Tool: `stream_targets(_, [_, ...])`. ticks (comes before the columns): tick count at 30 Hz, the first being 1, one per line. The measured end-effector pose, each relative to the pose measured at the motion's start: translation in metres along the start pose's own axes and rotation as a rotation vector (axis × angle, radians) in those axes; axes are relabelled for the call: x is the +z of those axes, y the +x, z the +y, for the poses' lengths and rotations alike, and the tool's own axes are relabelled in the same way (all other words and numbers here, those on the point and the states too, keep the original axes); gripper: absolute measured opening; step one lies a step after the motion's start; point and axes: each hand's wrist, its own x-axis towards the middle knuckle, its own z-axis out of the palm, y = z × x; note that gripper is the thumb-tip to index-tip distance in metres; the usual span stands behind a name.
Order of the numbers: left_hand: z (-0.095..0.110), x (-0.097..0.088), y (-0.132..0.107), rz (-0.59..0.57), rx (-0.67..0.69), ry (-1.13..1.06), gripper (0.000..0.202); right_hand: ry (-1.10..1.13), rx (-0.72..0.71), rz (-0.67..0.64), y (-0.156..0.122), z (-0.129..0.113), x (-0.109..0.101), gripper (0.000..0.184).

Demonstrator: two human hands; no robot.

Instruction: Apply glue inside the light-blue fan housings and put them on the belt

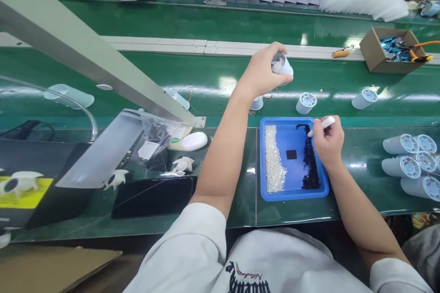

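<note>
Head view: left hand curled round the wall of a pale blue-white plastic cylinder, held up above the green belt, open end partly facing the camera, white part inside. Right hand pinched on a slim white pen-shaped tool, its tip by the strip of tiny black pieces in a shallow blue plastic tray; contact too small to tell. Hands well apart. Strip of tiny pale pieces at the tray's other side, small flat black square between

Handling, judged: cylinder likely light, stiff, smooth enough to slip; best held round the outer wall, clear of the open rim. Tool light, rigid, best pinched near the tip. Tiny pieces look loose, easily scattered by a knock
</note>
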Motion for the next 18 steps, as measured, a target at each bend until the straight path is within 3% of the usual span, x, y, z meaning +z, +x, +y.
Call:
stream_targets(5, [0.003, -0.002, -0.001, 0.048, 0.006, -0.034, 0.036, 0.000, 0.012, -0.025, 0.001, 0.001, 0.001, 0.020])
stream_targets(8, [0.003, -0.002, -0.001, 0.066, -0.007, -0.096, 0.038, 0.029, -0.017, -0.103, 0.002, -0.001, 0.001, 0.019])
stream_targets(13, [0.009, 0.005, 0.002, 0.097, -0.151, -0.517, 0.034, 0.090, -0.157, -0.134, -0.001, -0.010, -0.003, 0.017])
stream_targets(16, [0.014, 0.013, 0.006, 0.059, -0.267, -0.821, 0.021, 0.162, -0.252, -0.368, -0.007, -0.017, -0.005, 0.017])
stream_targets(18, [0.014, 0.021, 0.009, 0.054, -0.299, -0.876, 0.016, 0.196, -0.283, -0.508, -0.009, -0.019, -0.005, 0.016])
